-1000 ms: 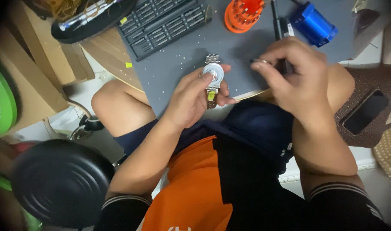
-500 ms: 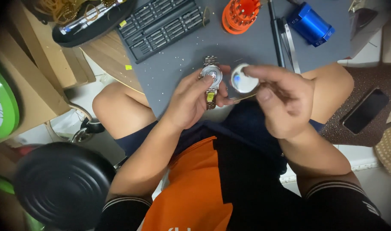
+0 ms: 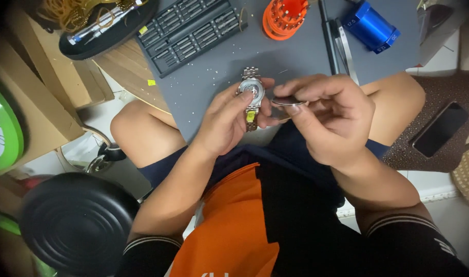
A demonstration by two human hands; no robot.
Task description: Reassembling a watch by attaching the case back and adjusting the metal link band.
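Left hand [image 3: 227, 123] clasping metal wristwatch [image 3: 252, 91] above grey mat [image 3: 209, 82] — right hand [image 3: 329, 115] just beside watch, fingertips pinching round disc [image 3: 287, 101] edge-on.

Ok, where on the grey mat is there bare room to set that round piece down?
The grey mat is bare between the black tray and the watch in the left hand. A smaller bare patch lies between the orange holder and the right hand. It is crowded by the blue cylinder and metal tools.
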